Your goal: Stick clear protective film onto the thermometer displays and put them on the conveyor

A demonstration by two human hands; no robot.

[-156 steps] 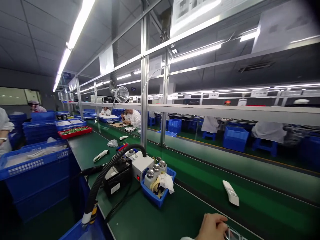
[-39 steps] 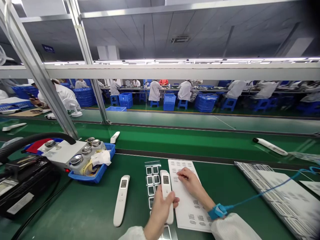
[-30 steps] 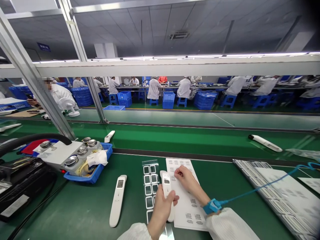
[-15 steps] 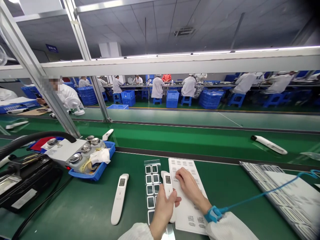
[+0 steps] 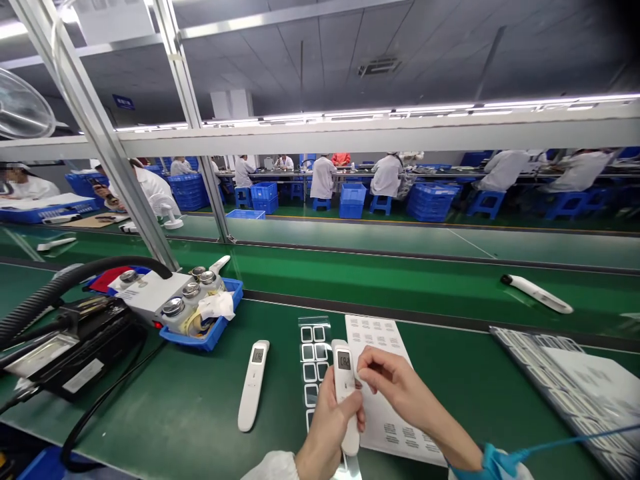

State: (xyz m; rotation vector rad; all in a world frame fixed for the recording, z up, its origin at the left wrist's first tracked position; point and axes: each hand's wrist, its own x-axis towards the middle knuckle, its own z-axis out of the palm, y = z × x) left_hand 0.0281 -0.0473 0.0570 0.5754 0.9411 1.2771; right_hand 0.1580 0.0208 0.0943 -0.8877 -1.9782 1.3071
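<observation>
A white handheld thermometer [image 5: 344, 387] with a lit display lies in my left hand [image 5: 330, 420], fingers wrapped round its body. Close to its right side, my right hand [image 5: 393, 380] pinches thumb and forefinger together; whatever is between the tips is too small to make out. Beneath the right hand is a white sheet of printed labels [image 5: 373, 330]. To the left of the held thermometer lies a clear strip of white square frames [image 5: 309, 373], partly covered by my left hand. A second white thermometer [image 5: 253, 387] rests on the green bench farther left.
A blue tray [image 5: 215, 333] with metal-topped bottles stands at the left, near a black device [image 5: 100, 360] with cables. At the right lies a stack of frame sheets [image 5: 545, 373]. Another thermometer [image 5: 537, 293] is on the green belt. A blue wrist cord [image 5: 565, 443] runs right.
My right hand has come off the label sheet and moved down, closer to the held thermometer. The view has shifted a little to the left.
</observation>
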